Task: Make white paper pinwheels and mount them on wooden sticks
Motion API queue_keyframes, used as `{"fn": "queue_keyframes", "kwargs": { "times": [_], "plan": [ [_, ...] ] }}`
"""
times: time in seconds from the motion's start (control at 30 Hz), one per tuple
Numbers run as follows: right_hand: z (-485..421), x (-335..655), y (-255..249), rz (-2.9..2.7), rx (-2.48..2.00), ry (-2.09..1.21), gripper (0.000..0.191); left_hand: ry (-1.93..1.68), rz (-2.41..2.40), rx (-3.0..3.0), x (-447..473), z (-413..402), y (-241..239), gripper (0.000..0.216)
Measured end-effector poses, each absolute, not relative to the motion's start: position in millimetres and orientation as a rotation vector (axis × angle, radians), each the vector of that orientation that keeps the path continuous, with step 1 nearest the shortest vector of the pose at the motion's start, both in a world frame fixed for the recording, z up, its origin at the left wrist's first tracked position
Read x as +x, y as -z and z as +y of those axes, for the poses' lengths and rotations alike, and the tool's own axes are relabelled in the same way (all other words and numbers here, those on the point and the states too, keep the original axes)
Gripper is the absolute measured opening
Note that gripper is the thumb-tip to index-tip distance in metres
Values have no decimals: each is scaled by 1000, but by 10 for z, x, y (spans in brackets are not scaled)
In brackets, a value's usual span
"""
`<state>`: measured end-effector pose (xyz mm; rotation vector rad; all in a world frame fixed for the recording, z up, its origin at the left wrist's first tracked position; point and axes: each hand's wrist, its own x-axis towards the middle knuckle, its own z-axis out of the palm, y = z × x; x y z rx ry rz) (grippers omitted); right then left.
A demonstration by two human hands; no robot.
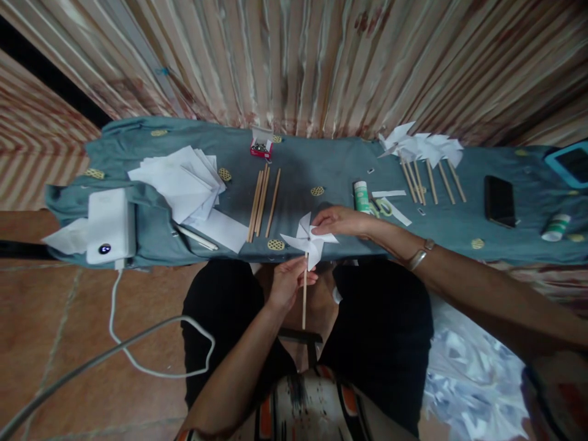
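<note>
A white paper pinwheel (310, 237) on a thin wooden stick (304, 294) is held at the near edge of the table, over my lap. My left hand (289, 282) is closed round the upper part of the stick, just below the paper. At the pinwheel's right side, the fingers of my right hand (337, 222) are closed on one of its blades. Several loose wooden sticks (260, 202) lie beyond my left hand. A small red box (261, 147) with shiny metal bits stands open behind them.
Paper sheets (179, 184) and a white device (109, 223) with a cable are at left. Finished pinwheels (425, 150), a glue stick (361, 196), scissors (382, 207), paper strips, a phone (499, 200) and another glue stick (556, 226) lie right. A plastic bag (473, 367) sits below.
</note>
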<state>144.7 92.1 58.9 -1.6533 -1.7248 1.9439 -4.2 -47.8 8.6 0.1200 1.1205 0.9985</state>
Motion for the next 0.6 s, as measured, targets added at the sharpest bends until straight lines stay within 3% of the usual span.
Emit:
{"fn": "queue_keyframes", "kwargs": {
  "times": [0.23, 0.6],
  "plan": [
    [821, 1472, -570, -1566, -1533, -2024, 32, -1036, 1077, 229, -45, -480, -102, 42],
    [691, 1419, -629, -1158, -1346, -1993, 39, -1058, 1087, 510, -160, -297, -336, 32]
  ]
}}
